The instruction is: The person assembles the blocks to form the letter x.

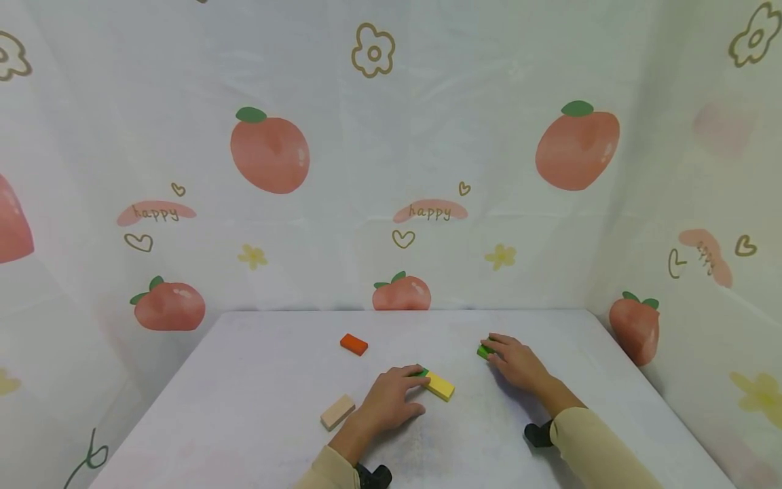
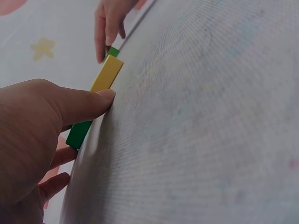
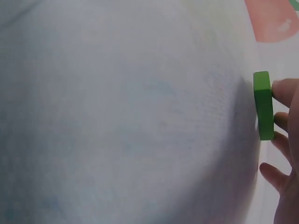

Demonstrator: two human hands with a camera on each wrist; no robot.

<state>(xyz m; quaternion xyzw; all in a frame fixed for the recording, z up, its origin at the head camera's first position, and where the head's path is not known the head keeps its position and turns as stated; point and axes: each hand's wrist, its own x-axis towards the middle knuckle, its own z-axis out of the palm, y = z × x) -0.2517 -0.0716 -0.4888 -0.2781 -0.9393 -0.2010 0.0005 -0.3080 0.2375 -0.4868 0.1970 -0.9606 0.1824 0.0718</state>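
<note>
My left hand (image 1: 391, 399) reaches over a dark green block (image 1: 423, 372) and a yellow block (image 1: 441, 386), which lie end to end. Its fingertips are at the blocks, while the thumb stands apart from them in the head view. In the left wrist view, the thumb (image 2: 91, 105) covers part of the yellow block (image 2: 107, 72), and the dark green block (image 2: 78, 135) shows below it. Farther right, my right hand (image 1: 519, 363) pinches a bright green block (image 1: 485, 352) between fingers and thumb. That green block (image 3: 264, 107) is seen edge-on in the right wrist view.
A plain wooden block (image 1: 337, 412) lies left of my left hand. An orange block (image 1: 354, 344) lies toward the back of the white table (image 1: 256, 380). Behind the table hangs a printed white cloth (image 1: 342, 149).
</note>
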